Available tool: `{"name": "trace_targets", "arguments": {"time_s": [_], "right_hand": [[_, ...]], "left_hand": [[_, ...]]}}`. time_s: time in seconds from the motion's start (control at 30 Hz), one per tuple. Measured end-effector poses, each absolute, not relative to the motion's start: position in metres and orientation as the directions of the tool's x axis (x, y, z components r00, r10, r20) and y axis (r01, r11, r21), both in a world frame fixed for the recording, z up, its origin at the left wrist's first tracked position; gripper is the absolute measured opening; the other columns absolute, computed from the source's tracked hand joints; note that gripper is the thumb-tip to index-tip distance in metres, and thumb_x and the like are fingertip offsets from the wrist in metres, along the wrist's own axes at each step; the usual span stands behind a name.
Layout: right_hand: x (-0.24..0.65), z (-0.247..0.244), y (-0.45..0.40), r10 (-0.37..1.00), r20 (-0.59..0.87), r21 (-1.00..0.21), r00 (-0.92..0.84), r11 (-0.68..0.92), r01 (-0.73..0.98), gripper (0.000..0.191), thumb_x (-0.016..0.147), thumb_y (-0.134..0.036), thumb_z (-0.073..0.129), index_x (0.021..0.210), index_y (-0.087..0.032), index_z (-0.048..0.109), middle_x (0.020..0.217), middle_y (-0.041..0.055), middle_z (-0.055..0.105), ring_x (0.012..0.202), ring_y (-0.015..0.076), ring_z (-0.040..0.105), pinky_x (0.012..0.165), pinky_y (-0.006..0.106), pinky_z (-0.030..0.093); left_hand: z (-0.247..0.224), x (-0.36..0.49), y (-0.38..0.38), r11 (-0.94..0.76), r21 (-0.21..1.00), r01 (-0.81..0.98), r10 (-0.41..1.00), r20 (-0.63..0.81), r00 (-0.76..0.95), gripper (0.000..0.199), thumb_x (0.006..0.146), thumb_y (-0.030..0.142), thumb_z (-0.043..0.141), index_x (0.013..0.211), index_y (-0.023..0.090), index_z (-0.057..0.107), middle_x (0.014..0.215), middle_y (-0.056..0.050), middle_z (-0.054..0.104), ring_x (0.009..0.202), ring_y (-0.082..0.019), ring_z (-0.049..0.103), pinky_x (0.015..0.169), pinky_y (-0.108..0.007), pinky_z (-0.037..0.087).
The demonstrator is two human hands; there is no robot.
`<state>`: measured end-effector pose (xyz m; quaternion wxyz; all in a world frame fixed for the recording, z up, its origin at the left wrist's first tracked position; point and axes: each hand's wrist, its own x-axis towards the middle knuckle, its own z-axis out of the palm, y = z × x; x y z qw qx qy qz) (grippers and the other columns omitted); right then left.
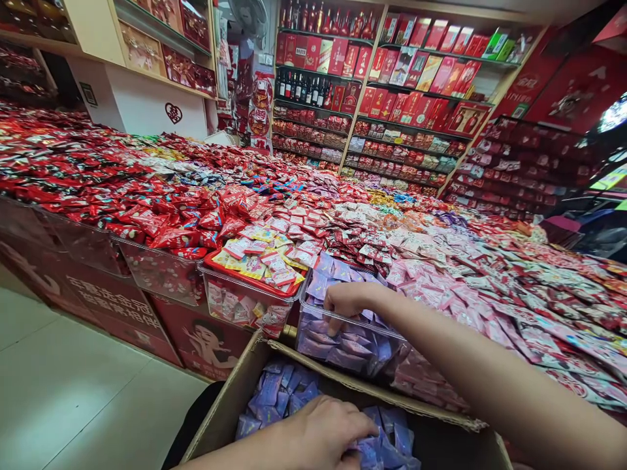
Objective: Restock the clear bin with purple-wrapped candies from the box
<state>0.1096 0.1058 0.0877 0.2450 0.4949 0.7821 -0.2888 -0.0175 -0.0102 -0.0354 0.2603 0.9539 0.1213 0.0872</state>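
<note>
My left hand (333,427) is down inside an open cardboard box (215,418), its fingers bent around small purple candy packets (375,450). Other purple packets (281,391) lie loose in the box, left of that hand. My right hand (350,300) reaches over the rim of a clear plastic bin (318,310). Its fingers curl downward, one of them showing through the bin's front wall among more purple packets (347,346). Whatever those fingers hold is hidden. The box stands right against the display, just in front of the bin.
Left of the purple bin is a clear bin with a red tray (215,261) of yellow and white packets. Pink packets (426,287) lie to the right, red packets (171,228) to the left. Shelves of bottles and red boxes (337,55) line the back wall. Tiled floor (73,385) shows lower left.
</note>
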Motion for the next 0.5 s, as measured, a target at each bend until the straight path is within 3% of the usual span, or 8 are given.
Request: {"name": "trace_targets", "arguments": {"time_s": [0.23, 0.5], "right_hand": [[0.108, 0.082, 0.11, 0.632, -0.664, -0.18, -0.4, 0.385, 0.905, 0.053, 0.05, -0.051, 0.065, 0.091, -0.018, 0.065, 0.066, 0.0022, 0.061, 0.047, 0.0107, 0.046, 0.04, 0.021, 0.034], [0.108, 0.078, 0.11, 0.6, -0.69, -0.16, -0.405, 0.419, 0.894, 0.052, 0.053, -0.046, 0.064, 0.099, -0.021, 0.06, 0.073, 0.0021, 0.061, 0.052, 0.0133, 0.051, 0.042, 0.021, 0.038]], "left_hand": [[-0.057, -0.011, -0.003, -0.875, 0.456, 0.162, 0.25, 0.139, 0.958, 0.037, 0.071, 0.027, 0.055, 0.108, 0.025, 0.047, 0.085, 0.0, 0.063, 0.074, -0.016, 0.06, 0.062, -0.019, 0.044], [-0.07, -0.006, 0.001, -0.871, 0.47, 0.142, 0.235, 0.146, 0.961, 0.023, 0.08, 0.034, 0.046, 0.101, 0.027, 0.052, 0.082, 0.001, 0.064, 0.072, -0.013, 0.06, 0.061, -0.017, 0.043]]}}
